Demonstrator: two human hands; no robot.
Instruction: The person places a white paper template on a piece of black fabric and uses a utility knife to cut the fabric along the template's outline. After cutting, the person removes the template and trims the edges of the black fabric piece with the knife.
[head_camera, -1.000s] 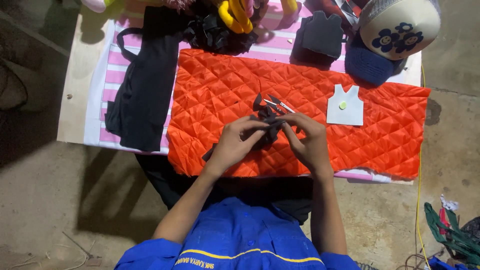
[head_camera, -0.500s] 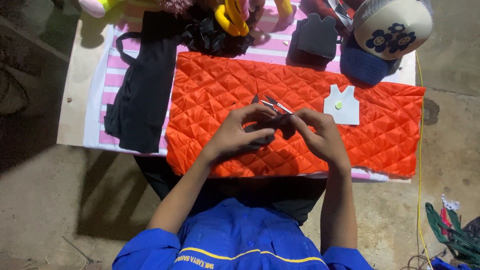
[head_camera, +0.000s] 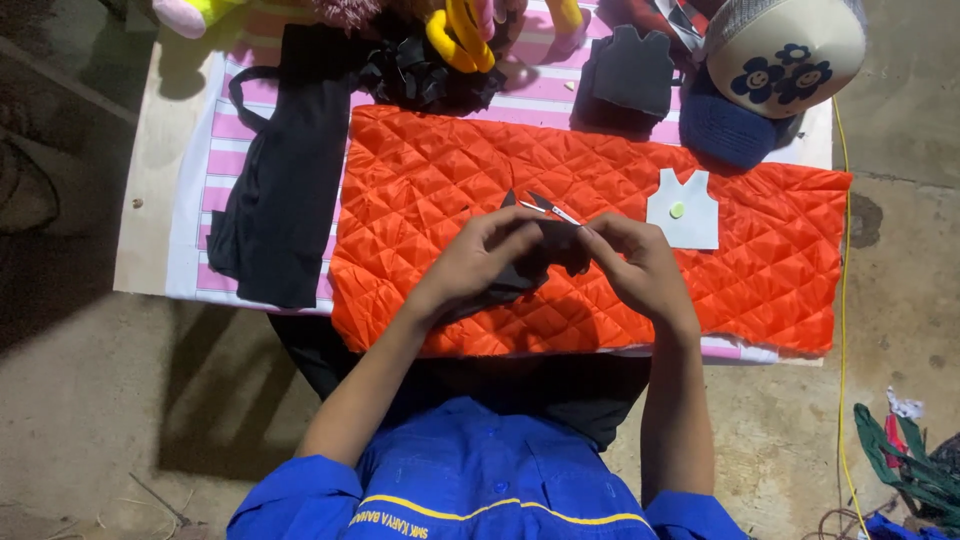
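Orange quilt covered the table; both hands, left and right, pinched dark felt, snips pointing up-left, shifted slightly rightward since earlier.

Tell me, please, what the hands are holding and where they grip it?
Both the left hand and right hand pinch a small dark fabric piece at its edges; the right also holds small thread snips, blades protruding.
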